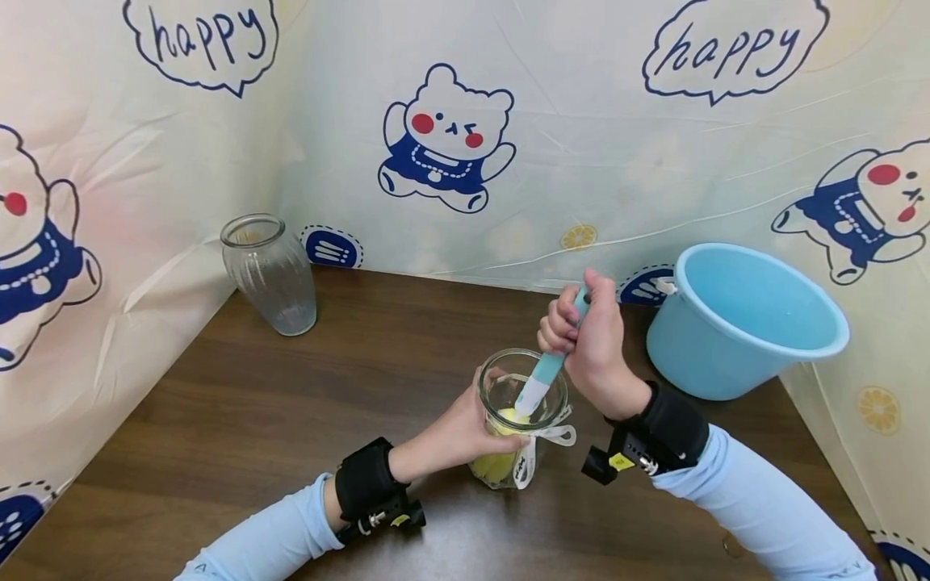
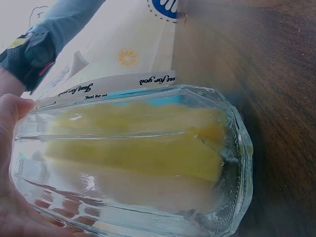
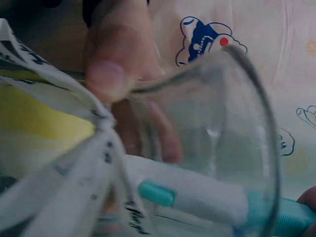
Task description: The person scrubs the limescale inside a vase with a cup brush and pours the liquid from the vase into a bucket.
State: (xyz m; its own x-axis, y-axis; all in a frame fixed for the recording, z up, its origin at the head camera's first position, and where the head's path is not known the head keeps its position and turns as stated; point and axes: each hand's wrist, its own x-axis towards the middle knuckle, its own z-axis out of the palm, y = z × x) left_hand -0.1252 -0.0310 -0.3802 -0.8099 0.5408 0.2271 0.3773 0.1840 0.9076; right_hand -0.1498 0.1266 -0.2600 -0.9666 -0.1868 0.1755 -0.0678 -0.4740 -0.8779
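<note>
A clear glass jar (image 1: pixel 517 352) stands tilted on the table, with a printed white ribbon (image 3: pixel 102 123) tied in a bow at its neck. My left hand (image 1: pixel 465 424) grips the jar around its upper side, thumb at the front near the bow. Through the jar's mouth goes a teal-and-white sponge brush (image 1: pixel 545 371), whose teal button (image 3: pixel 156 193) shows through the glass. My right hand (image 1: pixel 590 343) holds the top of its handle in a fist, thumb up. The brush's yellow sponge head (image 2: pixel 133 153) fills the lower part of the jar.
A ribbed glass vase (image 1: pixel 279 278) stands at the back left of the brown wooden table (image 1: pixel 392 339). At the back right is a light blue bucket (image 1: pixel 705 347), close to my right forearm. A cartoon-print sheet (image 1: pixel 567 161) hangs around the table's back and sides.
</note>
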